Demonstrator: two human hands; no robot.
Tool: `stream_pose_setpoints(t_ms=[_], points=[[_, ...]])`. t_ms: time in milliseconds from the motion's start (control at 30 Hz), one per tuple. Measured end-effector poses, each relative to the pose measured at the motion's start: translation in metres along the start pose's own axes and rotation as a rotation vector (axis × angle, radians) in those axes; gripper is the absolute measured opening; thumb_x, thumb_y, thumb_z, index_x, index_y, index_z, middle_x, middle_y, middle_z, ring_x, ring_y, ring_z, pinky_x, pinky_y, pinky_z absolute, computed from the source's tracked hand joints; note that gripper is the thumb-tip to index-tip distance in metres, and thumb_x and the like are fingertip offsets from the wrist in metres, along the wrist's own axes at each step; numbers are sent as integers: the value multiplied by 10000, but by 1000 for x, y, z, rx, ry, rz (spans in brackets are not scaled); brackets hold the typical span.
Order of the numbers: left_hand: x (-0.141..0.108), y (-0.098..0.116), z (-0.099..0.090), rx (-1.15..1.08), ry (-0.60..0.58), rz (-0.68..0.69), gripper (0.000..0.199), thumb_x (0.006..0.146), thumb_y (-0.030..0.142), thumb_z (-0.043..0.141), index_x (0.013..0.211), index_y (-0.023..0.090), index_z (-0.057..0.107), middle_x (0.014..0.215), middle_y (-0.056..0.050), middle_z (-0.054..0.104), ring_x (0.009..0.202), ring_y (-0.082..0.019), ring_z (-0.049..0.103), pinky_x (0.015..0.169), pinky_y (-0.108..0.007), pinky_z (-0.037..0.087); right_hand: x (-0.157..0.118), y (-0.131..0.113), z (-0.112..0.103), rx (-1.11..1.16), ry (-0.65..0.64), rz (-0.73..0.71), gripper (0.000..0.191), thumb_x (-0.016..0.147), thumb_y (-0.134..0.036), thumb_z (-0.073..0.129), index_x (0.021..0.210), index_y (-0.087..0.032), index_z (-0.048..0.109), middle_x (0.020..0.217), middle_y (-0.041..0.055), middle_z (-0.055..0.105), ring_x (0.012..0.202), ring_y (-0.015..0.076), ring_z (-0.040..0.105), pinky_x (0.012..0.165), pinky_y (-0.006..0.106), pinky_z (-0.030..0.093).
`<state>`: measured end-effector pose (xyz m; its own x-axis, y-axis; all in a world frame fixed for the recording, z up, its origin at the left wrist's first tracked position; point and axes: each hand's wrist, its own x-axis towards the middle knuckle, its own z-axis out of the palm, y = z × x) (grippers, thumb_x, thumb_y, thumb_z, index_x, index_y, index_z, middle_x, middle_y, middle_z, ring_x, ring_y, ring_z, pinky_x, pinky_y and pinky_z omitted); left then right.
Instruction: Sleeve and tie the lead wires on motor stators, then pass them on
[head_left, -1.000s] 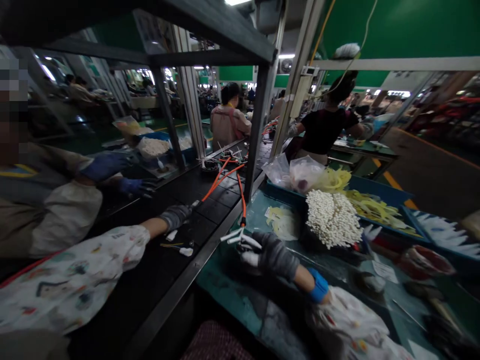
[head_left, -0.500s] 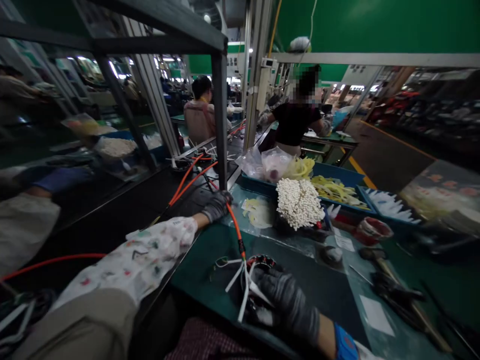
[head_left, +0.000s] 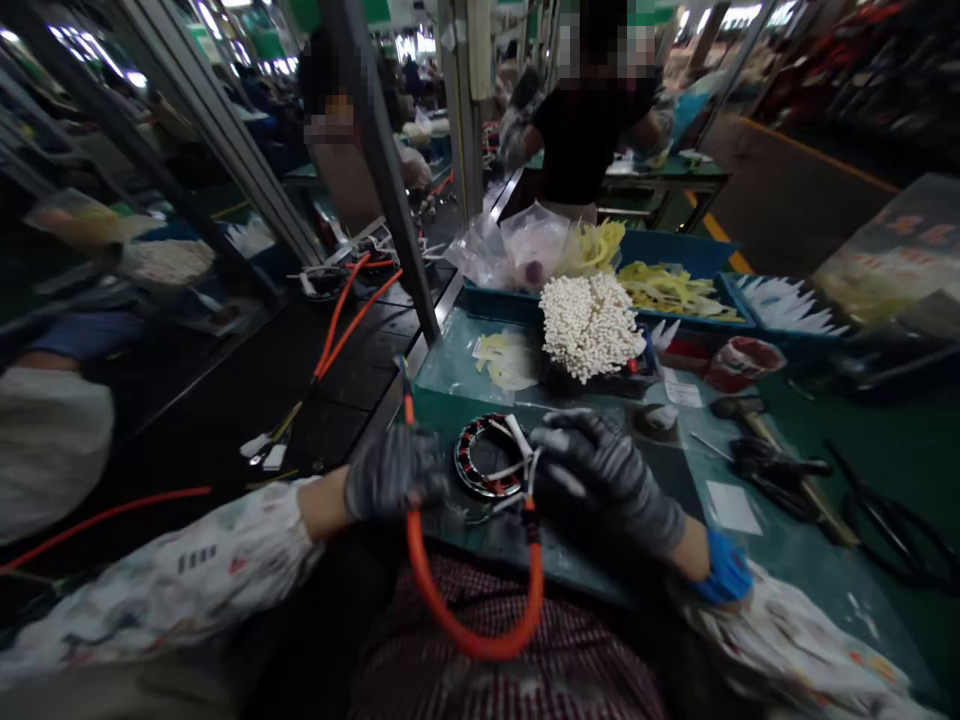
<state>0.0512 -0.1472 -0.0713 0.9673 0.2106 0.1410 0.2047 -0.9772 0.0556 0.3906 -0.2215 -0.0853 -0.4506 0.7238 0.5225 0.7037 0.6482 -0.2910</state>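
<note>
My left hand point(head_left: 397, 472), in a grey striped glove, is closed around an orange cable point(head_left: 480, 640). One cable end stands up above that hand; the rest loops down in front of my checked clothing and rises to the right. White-sleeved wires point(head_left: 517, 436) join its other end to a motor stator point(head_left: 466, 462), a ring with dark and copper-red windings, over the green bench mat. My right hand point(head_left: 611, 480), gloved alike, is just right of the ring, its fingers curled at the white-sleeved wires. Its fingertips are partly blurred.
A bundle of white-tipped pieces point(head_left: 589, 325) stands behind the stator. Blue bins point(head_left: 675, 245) hold yellow and white sleeves. A hammer point(head_left: 787, 470) and black tools lie right. A conveyor point(head_left: 300, 460) at left carries orange cables. Co-workers sit beyond; another person's gloved hand point(head_left: 90, 335) is far left.
My left hand has drawn back toward me with the orange cable, which now bends into a loop. The stator shows more fully, with my right hand moved to its right. The view has tipped downward.
</note>
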Motion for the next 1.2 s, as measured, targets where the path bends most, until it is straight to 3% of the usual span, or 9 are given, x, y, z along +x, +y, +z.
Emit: stream_pose_setpoints(t_ms=[100,200,267,333,467,633,800,1000,1200], points=[[-9,33,19,0,24,325,166,1002,251,671,841,241,707,646,-3,631,611,-190,560,614,-357,479,-33,-27,2,58,-134,-197,485,988,-705,682,1351,-399,780,1596,86,630,1425,367,572,1223,603,452],[-5,32,20,-80,62,404,81,997,295,702,950,262,759,746,-8,730,694,-190,638,728,-362,546,-58,-36,1,-98,-108,-168,350,1006,-630,690,1207,-380,828,1562,56,660,1445,358,521,1272,589,364],[4,9,9,-155,85,285,135,1002,341,724,1122,333,786,978,-12,832,933,-210,739,1028,-418,571,-64,-29,-4,-147,-89,-132,242,1028,-486,678,1131,-334,836,1511,76,689,1429,350,527,1237,572,405],[17,-17,-2,-225,-3,54,309,986,420,761,1294,395,763,1340,-19,812,1303,-272,705,1304,-545,413,-61,-16,-10,-151,-101,-112,217,1033,-365,651,1143,-293,824,1477,112,702,1382,344,567,1166,564,484],[42,-34,-1,-305,-306,-163,335,1071,286,635,1368,394,746,1649,19,617,1597,-277,513,1416,-659,209,-40,5,-18,-79,-167,-18,300,1053,-211,584,1299,-228,756,1339,152,751,1191,296,672,1001,494,619],[40,-3,12,-311,-304,-132,362,1036,308,725,1395,345,738,1640,-52,625,1584,-339,530,1407,-708,190,-3,6,-17,35,-296,-124,369,1106,-398,606,1416,-225,706,1374,141,754,1207,295,676,1029,507,601],[47,-7,-14,-284,-272,20,504,1099,113,451,1430,400,701,1565,33,695,1613,-221,493,1430,-594,218,34,6,3,35,-566,-289,358,1034,-499,742,1331,-303,780,1392,77,773,1198,301,655,973,488,555],[67,-7,-19,-258,-208,-19,425,1046,110,511,1203,374,804,1322,17,814,1477,-243,606,1411,-583,255,53,7,27,36,-594,-362,441,845,-567,929,1204,-334,823,1223,47,820,1163,330,651,908,476,543],[34,-8,0,-200,-177,-144,353,1043,194,515,1121,344,825,1168,-13,849,1323,-303,683,1344,-613,349,45,-5,13,-93,-597,-360,213,1067,-394,701,1234,-291,784,1249,82,798,1183,297,647,955,480,513]])
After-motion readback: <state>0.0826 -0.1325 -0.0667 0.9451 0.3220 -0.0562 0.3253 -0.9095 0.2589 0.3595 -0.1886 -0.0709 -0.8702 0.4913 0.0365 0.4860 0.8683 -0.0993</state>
